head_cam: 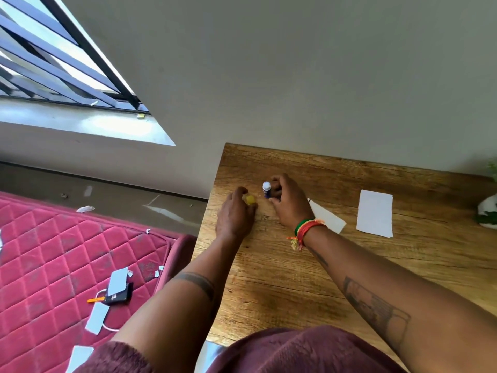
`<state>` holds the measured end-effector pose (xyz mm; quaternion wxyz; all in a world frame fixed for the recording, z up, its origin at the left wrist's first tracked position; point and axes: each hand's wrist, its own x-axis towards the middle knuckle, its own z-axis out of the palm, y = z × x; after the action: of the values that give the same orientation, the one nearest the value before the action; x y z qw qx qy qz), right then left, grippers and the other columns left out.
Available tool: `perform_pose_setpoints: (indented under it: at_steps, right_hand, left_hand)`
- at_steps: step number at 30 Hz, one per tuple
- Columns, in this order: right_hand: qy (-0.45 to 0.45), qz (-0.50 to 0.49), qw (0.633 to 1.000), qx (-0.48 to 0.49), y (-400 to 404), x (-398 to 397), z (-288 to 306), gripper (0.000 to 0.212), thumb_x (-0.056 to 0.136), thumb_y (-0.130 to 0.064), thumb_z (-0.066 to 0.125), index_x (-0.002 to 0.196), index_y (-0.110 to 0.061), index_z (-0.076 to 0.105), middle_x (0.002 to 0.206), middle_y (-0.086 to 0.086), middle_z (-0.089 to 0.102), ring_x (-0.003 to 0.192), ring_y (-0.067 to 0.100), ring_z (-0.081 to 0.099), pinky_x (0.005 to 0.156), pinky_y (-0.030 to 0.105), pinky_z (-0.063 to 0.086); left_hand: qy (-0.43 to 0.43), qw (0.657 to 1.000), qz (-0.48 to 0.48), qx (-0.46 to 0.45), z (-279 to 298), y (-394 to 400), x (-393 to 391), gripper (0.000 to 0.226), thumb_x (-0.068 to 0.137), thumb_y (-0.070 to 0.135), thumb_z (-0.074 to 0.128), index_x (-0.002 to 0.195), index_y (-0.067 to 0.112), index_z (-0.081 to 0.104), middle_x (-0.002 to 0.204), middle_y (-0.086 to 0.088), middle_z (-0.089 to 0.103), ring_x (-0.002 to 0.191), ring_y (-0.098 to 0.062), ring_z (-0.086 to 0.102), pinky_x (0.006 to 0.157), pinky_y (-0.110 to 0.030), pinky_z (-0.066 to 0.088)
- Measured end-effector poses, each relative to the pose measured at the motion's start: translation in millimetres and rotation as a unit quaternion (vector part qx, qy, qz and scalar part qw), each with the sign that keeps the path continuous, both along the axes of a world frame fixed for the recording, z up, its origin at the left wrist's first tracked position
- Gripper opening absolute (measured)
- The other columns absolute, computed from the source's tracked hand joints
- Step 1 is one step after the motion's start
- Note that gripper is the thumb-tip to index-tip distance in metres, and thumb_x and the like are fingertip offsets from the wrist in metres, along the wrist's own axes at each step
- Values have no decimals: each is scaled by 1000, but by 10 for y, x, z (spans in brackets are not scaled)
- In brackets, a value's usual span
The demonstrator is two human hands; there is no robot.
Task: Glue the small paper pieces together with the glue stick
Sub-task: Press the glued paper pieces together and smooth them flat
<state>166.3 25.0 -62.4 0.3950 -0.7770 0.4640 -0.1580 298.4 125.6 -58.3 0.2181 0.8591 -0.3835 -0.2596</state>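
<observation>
While both forearms reach across it, the wooden table (336, 265) takes up the right half of the view, set against a plain wall; a red quilted mattress (53, 251) lies on the floor to its left, littered with paper scraps and a small dark device (119, 294). Two white paper pieces lie on the tabletop: a rectangular sheet (374, 213) well right of the hands, and a second piece (329, 219) partly hidden behind the right wrist. Right hand (289, 201), threaded bracelet (305, 230) at the wrist, fingers curled round an upright glue stick (266, 190), white end up, standing near the table's far left corner. Left hand (236, 214) just beside it, fingers bent over a small yellow cap (250, 199); pinching or only covering, cannot tell.
</observation>
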Motion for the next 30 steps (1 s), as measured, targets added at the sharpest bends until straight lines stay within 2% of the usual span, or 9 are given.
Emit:
perform_pose_setpoints:
  at_steps: [3,5,7,10,13,17,21,26,30]
  right_hand:
    - [2,-7,1000,-11,3,-183,24,52,86,3,64,131,-22,53,120,2,59,100,11,61,82,25,51]
    - [7,-18,1000,-19,1,-341,60,51,86,5,61,130,-20,55,117,1,58,98,11,59,83,23,50]
    - [6,-38,999,-25,-3,-494,92,47,87,5,61,128,-18,57,114,3,58,96,12,59,84,24,51]
    - [12,-73,997,-34,44,-728,158,35,91,2,62,122,-15,60,111,5,60,98,18,60,85,33,55]
    - [9,-99,995,-32,115,-944,190,30,91,1,64,116,-16,60,112,4,62,100,18,61,84,30,54]
    - [13,-133,990,-32,185,-1214,247,30,90,0,64,114,-17,59,111,3,62,98,18,61,81,30,53]
    - [20,-173,984,-41,234,-1478,304,27,91,-2,64,113,-16,59,109,4,63,96,19,61,82,29,53]
    - [23,-226,973,-39,181,-1844,329,14,93,-19,67,105,-16,62,105,5,66,90,18,63,77,30,52]
    - [72,-315,946,24,92,-2072,268,38,90,-43,71,112,-12,64,113,10,66,100,26,64,79,29,45]
  left_hand:
    - [10,1000,11,-4,35,25,-59,51,93,34,69,135,30,40,119,-10,64,103,-32,64,86,-50,55]
    - [16,1000,9,-8,76,62,-133,56,92,33,71,136,33,36,122,-10,64,106,-32,64,87,-52,56]
    - [6,1000,6,-14,108,115,-212,59,91,34,73,135,34,33,123,-11,64,105,-33,64,86,-53,56]
    - [-22,999,19,-28,176,194,-355,56,89,37,75,127,34,33,121,-10,65,102,-33,64,78,-48,53]
    - [-35,999,22,-35,219,214,-500,48,89,42,74,114,34,34,114,-7,66,96,-28,62,73,-41,46]
    - [-59,996,-52,-51,308,147,-779,39,92,44,70,103,35,34,96,3,58,87,-23,61,70,-38,45]
    - [-62,989,-116,-63,403,-31,-1130,35,94,43,68,106,30,38,98,-4,66,82,-24,62,65,-38,50]
    - [-44,983,-169,-64,421,-254,-1512,29,98,44,62,114,27,45,106,-7,68,88,-27,63,65,-36,43]
    - [-22,980,-187,-65,395,-401,-1709,28,101,41,57,123,24,55,109,-8,71,98,-25,65,78,-40,55]
